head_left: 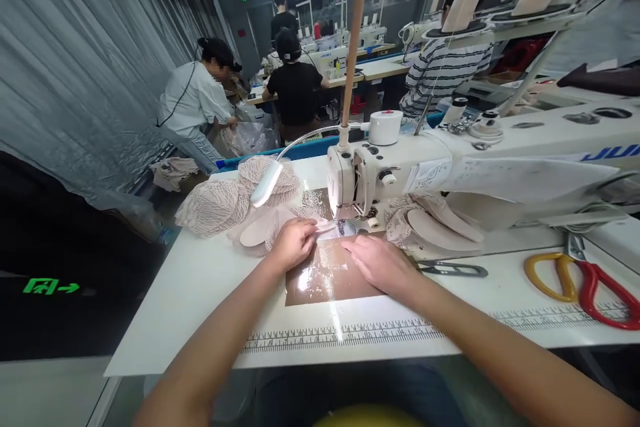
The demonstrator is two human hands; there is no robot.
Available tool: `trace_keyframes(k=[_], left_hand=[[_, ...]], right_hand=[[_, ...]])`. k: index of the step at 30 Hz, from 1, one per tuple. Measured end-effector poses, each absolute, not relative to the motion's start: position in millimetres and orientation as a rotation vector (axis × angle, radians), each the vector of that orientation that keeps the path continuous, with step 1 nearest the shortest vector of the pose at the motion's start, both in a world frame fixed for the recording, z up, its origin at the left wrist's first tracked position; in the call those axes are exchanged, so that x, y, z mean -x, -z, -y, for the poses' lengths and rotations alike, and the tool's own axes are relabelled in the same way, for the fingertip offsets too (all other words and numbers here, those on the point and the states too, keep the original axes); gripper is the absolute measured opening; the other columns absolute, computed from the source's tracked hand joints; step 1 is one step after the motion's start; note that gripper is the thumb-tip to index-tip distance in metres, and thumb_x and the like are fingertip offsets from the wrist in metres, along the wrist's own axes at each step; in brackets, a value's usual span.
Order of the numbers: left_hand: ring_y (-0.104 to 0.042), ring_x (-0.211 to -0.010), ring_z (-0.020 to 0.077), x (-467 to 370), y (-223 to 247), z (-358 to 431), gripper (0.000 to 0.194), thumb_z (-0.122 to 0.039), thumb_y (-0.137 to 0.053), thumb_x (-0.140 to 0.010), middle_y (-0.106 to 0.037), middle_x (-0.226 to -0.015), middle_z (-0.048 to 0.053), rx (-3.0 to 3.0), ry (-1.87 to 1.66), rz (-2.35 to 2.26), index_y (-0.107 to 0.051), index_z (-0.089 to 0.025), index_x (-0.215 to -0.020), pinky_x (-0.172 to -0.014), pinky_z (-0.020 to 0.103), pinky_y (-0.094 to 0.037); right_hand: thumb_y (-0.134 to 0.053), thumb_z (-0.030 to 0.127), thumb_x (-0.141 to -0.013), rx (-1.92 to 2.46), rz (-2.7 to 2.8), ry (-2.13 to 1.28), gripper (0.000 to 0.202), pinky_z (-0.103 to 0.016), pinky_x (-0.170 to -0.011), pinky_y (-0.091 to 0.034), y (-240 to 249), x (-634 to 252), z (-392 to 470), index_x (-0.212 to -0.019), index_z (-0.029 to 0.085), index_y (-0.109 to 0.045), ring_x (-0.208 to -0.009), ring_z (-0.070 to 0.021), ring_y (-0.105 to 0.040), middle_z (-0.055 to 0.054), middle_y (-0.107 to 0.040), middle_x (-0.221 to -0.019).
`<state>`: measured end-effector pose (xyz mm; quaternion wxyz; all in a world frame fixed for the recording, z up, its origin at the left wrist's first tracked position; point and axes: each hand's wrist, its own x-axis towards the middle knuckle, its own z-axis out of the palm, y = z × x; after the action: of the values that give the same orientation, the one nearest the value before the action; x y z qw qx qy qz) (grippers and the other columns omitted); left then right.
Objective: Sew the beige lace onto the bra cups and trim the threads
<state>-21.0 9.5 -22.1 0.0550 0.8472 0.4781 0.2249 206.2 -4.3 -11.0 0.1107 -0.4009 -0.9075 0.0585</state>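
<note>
My left hand (294,241) pinches the edge of a pale beige fabric piece (325,227) at the sewing machine's needle. Lace and a smooth oval pad (257,230) trail off to the left of that hand. Opposite, my right hand (377,263) lies with fingers stretched out on a shiny brown sheet (325,283), just in front of the needle area. It grips nothing that I can see. Above both hands stands the white sewing machine head (345,177), its needle tip partly hidden by the presser area.
Lace cup pieces (215,207) are heaped at left and more pads (440,227) lie under the machine arm. Thread snips (453,269) and red-and-yellow-handled scissors (595,280) rest at right. A lamp (267,183) overhangs the left heap. Several people sit or bend beyond.
</note>
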Motion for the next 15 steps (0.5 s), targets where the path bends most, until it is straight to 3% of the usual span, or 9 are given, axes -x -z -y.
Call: trace_keyframes(k=[3, 9, 15], left_hand=[[-0.063, -0.092, 0.0164, 18, 18, 6, 0.021, -0.017, -0.047, -0.086, -0.071, -0.097, 0.005, -2.593, -0.636, -1.316, -0.068, -0.019, -0.085, -0.084, 0.028, -0.050], [-0.060, -0.100, 0.0217, 11, 21, 20, 0.024, -0.018, -0.043, -0.089, -0.068, -0.099, 0.010, -2.525, -0.681, -1.420, -0.066, -0.017, -0.084, -0.088, 0.036, -0.049], [-0.060, -0.099, 0.0227, 16, 17, 19, 0.022, -0.013, -0.042, -0.087, -0.067, -0.100, 0.011, -2.426, -0.706, -1.566, -0.064, -0.016, -0.084, -0.087, 0.039, -0.049]], right_hand=[[-0.041, 0.015, -0.088, 1.129, 2.743, -0.297, 0.030, -0.028, -0.069, -0.045, -2, -226, 13, -0.106, 0.017, -0.064, -0.081, -0.0186, -0.061, -0.007, -0.066, -0.087], [-0.038, 0.021, -0.090, 1.256, 2.678, -0.078, 0.031, -0.038, -0.077, -0.051, 10, -296, 33, -0.108, 0.016, -0.064, -0.093, -0.0248, -0.062, -0.013, -0.066, -0.105], [-0.042, 0.005, -0.081, 1.370, 2.633, 0.192, 0.036, -0.043, -0.086, -0.051, 30, -334, 44, -0.105, 0.014, -0.068, -0.099, -0.0293, -0.061, -0.018, -0.065, -0.108]])
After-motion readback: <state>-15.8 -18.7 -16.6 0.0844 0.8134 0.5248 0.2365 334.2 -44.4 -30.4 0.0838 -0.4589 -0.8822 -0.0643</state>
